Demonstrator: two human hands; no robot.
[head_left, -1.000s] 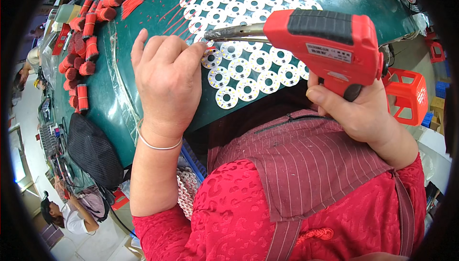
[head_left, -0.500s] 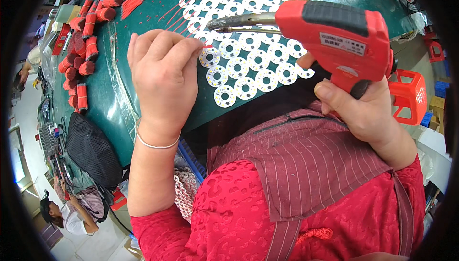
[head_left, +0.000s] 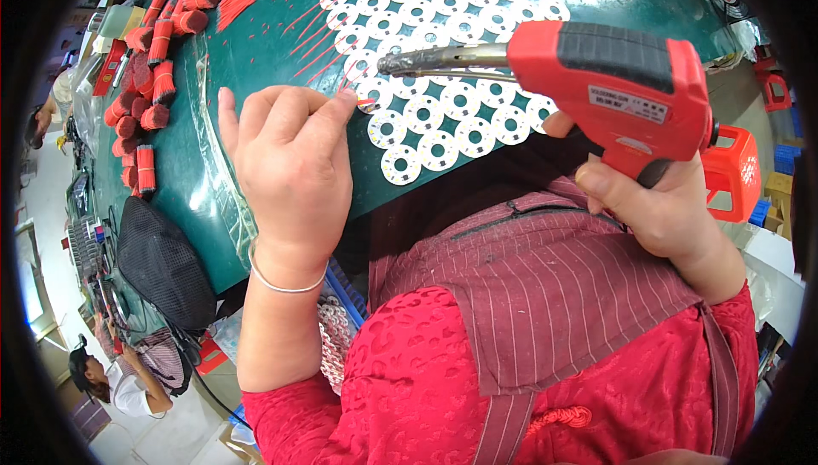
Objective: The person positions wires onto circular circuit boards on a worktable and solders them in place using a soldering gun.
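Observation:
My right hand (head_left: 656, 209) grips a red and black soldering gun (head_left: 615, 94) from below, its dark tip pointing left over the boards. Pinched between the thumb and finger of my left hand (head_left: 294, 167) is a short red wire (head_left: 365, 102). The wire's end lies over a round white LED board (head_left: 375, 92) near the left edge of the rows, just below the gun's tip. Whether the tip touches the board or wire I cannot tell. Several ring-shaped LED boards (head_left: 437, 150) lie in close rows, and thin red wires (head_left: 319, 46) stick out from the left-edge ones.
Bundles of red wire (head_left: 162, 43) lie along the left of the green table (head_left: 256, 64), with a loose pile of cut wires (head_left: 239, 3) beyond. A black mesh bag (head_left: 166, 260) hangs at the table's left edge. A red stool (head_left: 734, 171) stands at the right.
My left hand has come nearer to me, one board down the left edge, with the red wire pinched. The soldering gun has shifted slightly right and toward me.

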